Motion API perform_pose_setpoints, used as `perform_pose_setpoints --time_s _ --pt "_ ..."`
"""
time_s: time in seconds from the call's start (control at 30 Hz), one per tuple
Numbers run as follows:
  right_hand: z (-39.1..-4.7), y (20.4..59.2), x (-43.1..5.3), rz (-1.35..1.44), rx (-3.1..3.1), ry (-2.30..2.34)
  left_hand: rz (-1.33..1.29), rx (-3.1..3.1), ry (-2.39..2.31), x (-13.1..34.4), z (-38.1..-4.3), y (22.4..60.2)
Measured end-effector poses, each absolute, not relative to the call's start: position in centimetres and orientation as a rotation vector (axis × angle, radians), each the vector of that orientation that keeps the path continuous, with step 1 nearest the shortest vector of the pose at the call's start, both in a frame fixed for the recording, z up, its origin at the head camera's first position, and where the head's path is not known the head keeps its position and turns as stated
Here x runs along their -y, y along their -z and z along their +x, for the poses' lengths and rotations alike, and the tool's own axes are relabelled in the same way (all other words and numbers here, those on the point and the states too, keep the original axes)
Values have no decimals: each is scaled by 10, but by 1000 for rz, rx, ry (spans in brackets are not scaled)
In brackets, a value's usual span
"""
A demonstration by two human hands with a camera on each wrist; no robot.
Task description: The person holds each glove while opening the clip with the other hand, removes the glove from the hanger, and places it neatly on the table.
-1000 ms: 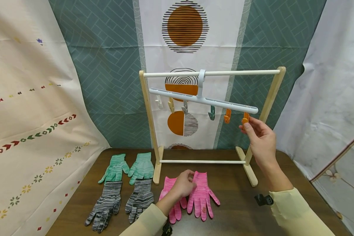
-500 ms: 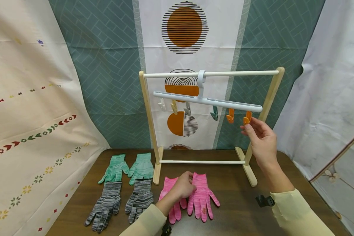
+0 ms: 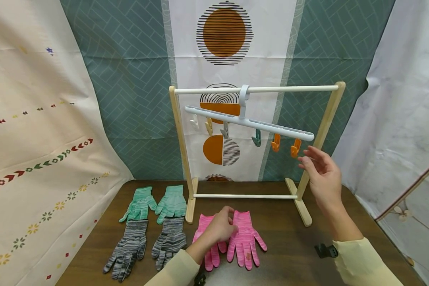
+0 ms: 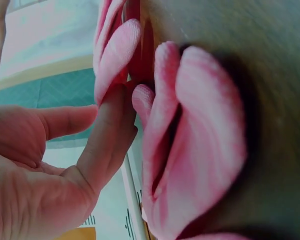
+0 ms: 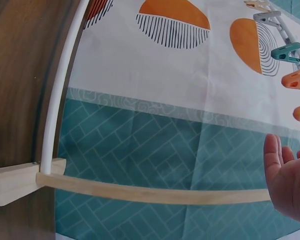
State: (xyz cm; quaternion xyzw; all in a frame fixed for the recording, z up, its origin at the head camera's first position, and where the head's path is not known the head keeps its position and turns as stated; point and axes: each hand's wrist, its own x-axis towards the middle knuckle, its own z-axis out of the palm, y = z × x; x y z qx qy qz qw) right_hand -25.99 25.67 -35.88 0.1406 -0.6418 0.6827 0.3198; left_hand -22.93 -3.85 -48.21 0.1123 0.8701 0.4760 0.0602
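Observation:
Two pink gloves lie side by side on the dark table, one on the right (image 3: 248, 238) and one on the left (image 3: 211, 257). My left hand (image 3: 219, 226) rests over them, its fingertips touching a pink glove (image 4: 117, 55) in the left wrist view; no firm grasp shows. A pale blue hanger (image 3: 277, 128) hangs tilted, right end lower. Several clips hang beneath it, among them an outer orange clip (image 3: 295, 148), an inner orange clip (image 3: 275, 142) and a teal clip (image 3: 256, 138). Just right of the outer orange clip, apart from it, my right hand (image 3: 323, 176) has loose fingers holding nothing.
A wooden rack with a white top rail (image 3: 289, 88) carries the hanger; its wooden feet (image 3: 301, 206) stand on the table (image 3: 289, 254). Two green gloves (image 3: 172, 201) and two grey striped gloves (image 3: 128, 246) lie at left. A patterned cloth hangs behind.
My right hand has let go of the outer orange clip and drawn back slightly right and down. The hanger's right end rose, then dropped again. My left hand has barely moved.

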Motion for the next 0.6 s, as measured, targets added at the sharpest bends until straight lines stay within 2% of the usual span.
perform_pose_setpoints --time_s 0.6 --pt "-254 377 -273 290 1707 -1796 383 -2598 -1580 56 -221 474"
